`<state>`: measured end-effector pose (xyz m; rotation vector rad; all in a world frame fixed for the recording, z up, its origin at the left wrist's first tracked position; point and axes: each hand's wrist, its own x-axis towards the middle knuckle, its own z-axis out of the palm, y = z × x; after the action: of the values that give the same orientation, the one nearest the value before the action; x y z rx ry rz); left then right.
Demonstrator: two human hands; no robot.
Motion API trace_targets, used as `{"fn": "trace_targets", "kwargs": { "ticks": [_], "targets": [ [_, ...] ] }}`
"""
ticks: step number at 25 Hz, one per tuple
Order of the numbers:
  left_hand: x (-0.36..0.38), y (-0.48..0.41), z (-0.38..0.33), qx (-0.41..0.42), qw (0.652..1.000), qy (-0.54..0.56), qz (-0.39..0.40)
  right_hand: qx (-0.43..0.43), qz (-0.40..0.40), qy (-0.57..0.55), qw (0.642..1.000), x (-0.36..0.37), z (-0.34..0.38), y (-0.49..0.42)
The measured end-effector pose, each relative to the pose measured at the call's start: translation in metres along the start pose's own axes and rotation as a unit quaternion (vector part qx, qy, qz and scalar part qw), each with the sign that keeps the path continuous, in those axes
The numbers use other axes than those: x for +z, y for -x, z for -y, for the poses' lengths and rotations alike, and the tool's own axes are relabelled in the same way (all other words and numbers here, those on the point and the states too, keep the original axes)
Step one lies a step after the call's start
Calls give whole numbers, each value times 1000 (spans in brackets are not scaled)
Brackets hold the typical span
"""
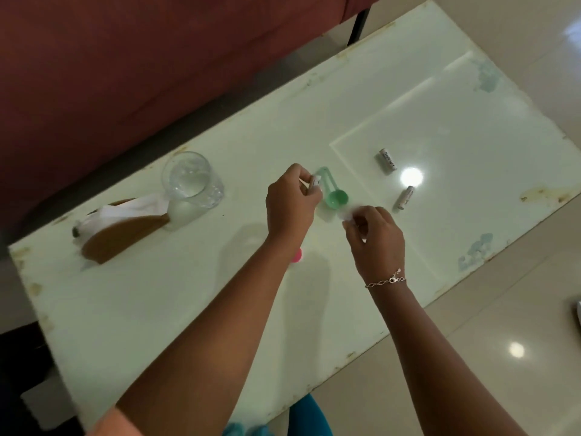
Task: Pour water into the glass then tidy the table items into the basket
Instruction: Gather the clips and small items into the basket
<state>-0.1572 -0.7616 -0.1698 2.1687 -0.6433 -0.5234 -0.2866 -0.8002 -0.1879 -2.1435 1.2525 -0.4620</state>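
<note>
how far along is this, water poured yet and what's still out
Done: the glass holds water. In hand: the left hand pinches a battery; the right hand pinches a small white thing, too blurred to name. Left: the far battery, near battery, green scoop and pink item lie on the table; no basket in view.

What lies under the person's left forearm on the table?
A pink object peeks out from beneath the left forearm, resting on the white table. Only a rounded edge shows. The arm covers the rest, so its identity cannot be told.
</note>
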Motion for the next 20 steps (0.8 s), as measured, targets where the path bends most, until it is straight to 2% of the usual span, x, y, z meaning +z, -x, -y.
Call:
{"fn": "trace_targets", "kwargs": {
  "ticks": [5,10,20],
  "targets": [
    [-80,36,60,-50,998,32,-27,-28,30,-40,998,30,74,35],
    [-190,83,125,-114,987,45,-107,-55,92,-87,990,80,156,86],
    [-365,196,236,-238,927,38,-288,-165,272,-94,943,178,293,195]
  ]
}}
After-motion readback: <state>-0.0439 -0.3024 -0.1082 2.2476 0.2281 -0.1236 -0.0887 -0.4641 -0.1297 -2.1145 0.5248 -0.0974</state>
